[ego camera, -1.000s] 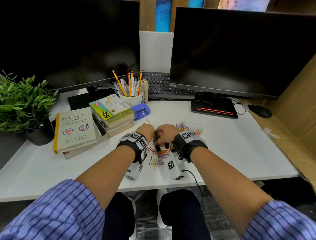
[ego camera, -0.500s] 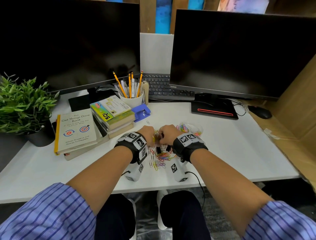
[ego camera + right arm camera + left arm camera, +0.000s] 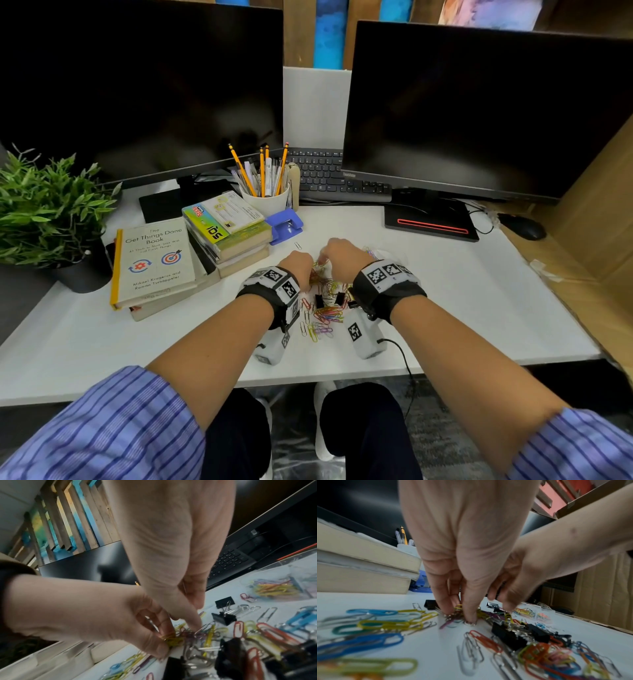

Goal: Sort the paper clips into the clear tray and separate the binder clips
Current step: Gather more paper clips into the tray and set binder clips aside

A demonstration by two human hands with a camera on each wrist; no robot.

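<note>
Head view: both hands kept at the far end of the paper clips [image 3: 325, 317] strewn on the white desk [image 3: 462, 291], as a second ago. Right hand [image 3: 344, 258] lifted a little since then, left hand [image 3: 297, 265] just beside it. Nothing newly carried to the clear tray [image 3: 390, 256], just beyond the right wrist and already holding some coloured clips. Probably still untangling, not yet sorting. Black binder clips [image 3: 319, 300] lying among the loose clips nearer the body. Around: two dark monitors [image 3: 137, 85], keyboard [image 3: 329, 174], pencil cup [image 3: 265, 198], stacked books [image 3: 154, 263], plant [image 3: 44, 212], mouse [image 3: 522, 228].

Left wrist view: thumb and fingertips [image 3: 471, 615] pressed down and pinched on a tangle [image 3: 458, 614] of yellow and purple clips, flat on the desk.

Right wrist view: thumb and forefinger closed on a silver clip of the same tangle, with the left hand's fingers curled round its yellow end. Painted wooden slats [image 3: 68, 520] above the monitors.
</note>
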